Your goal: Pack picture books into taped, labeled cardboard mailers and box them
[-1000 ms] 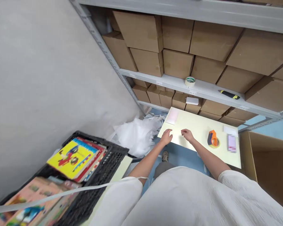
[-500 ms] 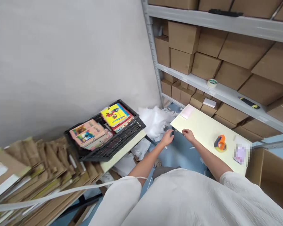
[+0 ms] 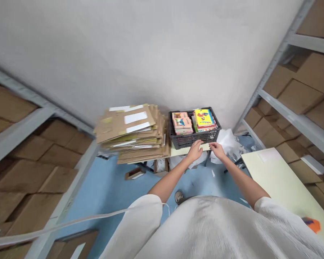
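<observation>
My left hand (image 3: 196,150) is held out in front of the near side of a black plastic crate (image 3: 189,141), its fingers stretched forward and nothing visible in them. To its right, my right hand (image 3: 217,149) hovers by the crate's near right corner, fingers loosely bent and apart, with nothing to be seen in them. In the crate lie two groups of books: pink-covered books (image 3: 182,123) on the left and yellow-covered books (image 3: 204,117) on the right. Whether either hand touches the crate, I cannot tell.
Left of the crate stands a stack of flat cardboard mailers (image 3: 135,129). White packing material (image 3: 226,142) lies to the right. A pale table (image 3: 283,180) carries an orange tape dispenser (image 3: 313,225). Shelves with cardboard boxes (image 3: 299,91) flank both sides.
My view has swung left, bringing the mailers and the left shelf into sight. My hands have come from beside the pale table to in front of the crate.
</observation>
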Demonstrator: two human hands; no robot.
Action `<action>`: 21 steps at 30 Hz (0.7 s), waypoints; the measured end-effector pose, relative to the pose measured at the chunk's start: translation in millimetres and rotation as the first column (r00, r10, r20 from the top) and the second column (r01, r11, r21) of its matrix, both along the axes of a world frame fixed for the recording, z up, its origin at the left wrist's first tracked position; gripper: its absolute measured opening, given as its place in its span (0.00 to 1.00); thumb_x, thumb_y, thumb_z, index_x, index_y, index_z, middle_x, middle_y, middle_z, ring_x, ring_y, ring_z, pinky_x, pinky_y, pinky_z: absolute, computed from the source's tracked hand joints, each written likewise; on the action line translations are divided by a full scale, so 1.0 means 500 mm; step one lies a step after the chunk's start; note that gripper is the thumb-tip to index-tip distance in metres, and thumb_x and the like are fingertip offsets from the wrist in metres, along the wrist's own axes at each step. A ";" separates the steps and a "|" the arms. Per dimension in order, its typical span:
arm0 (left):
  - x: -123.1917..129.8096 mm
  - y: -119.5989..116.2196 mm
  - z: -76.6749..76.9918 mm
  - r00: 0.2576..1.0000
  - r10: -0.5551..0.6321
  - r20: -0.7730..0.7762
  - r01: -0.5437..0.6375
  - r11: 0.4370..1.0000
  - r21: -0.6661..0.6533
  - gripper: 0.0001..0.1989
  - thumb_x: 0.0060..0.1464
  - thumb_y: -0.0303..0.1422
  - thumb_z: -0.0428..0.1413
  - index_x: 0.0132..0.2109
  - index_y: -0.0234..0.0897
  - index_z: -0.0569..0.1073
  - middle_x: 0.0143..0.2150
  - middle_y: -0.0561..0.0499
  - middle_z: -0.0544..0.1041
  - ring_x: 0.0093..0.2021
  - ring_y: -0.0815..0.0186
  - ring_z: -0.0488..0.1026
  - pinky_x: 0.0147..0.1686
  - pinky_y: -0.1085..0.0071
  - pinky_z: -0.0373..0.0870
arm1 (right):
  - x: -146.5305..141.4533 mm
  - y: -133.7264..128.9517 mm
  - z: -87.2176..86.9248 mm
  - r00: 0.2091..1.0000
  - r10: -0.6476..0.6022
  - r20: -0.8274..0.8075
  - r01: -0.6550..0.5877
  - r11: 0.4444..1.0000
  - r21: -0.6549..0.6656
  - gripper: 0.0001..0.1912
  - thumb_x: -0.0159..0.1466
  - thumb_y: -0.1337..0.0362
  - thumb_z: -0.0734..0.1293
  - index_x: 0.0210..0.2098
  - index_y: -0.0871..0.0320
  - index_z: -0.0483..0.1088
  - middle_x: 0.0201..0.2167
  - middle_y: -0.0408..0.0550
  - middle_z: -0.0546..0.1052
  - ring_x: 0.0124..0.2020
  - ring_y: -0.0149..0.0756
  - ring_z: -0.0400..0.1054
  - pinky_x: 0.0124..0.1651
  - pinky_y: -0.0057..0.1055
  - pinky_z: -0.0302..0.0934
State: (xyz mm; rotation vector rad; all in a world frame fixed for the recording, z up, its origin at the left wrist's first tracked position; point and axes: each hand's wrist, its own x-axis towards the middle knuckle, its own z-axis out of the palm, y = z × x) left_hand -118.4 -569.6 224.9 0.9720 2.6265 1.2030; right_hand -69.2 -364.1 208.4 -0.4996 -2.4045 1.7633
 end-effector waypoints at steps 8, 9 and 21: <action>-0.127 -0.370 0.104 0.959 0.183 -0.217 -0.177 0.983 0.048 0.25 0.67 0.26 0.52 0.69 0.40 0.73 0.74 0.42 0.69 0.75 0.56 0.65 0.77 0.55 0.61 | -0.236 -0.345 0.079 0.948 0.271 -0.165 -0.265 0.962 0.059 0.13 0.65 0.60 0.66 0.44 0.56 0.80 0.42 0.50 0.85 0.46 0.42 0.77 0.55 0.39 0.72; -0.143 -0.414 0.117 0.949 0.216 -0.230 -0.213 0.976 0.038 0.26 0.67 0.26 0.52 0.69 0.40 0.72 0.74 0.42 0.69 0.76 0.56 0.65 0.77 0.55 0.61 | -0.262 -0.383 0.089 0.935 0.299 -0.189 -0.287 0.954 0.089 0.13 0.66 0.60 0.66 0.45 0.56 0.80 0.43 0.50 0.85 0.47 0.43 0.77 0.56 0.39 0.71; -0.219 -0.812 0.187 0.780 0.533 -0.328 -0.612 0.761 -0.215 0.29 0.63 0.37 0.65 0.70 0.46 0.74 0.81 0.39 0.59 0.83 0.36 0.44 0.76 0.25 0.32 | -0.457 -0.657 0.162 0.727 0.646 -0.231 -0.311 0.610 0.729 0.33 0.65 0.59 0.74 0.69 0.55 0.73 0.76 0.61 0.63 0.77 0.61 0.54 0.77 0.58 0.52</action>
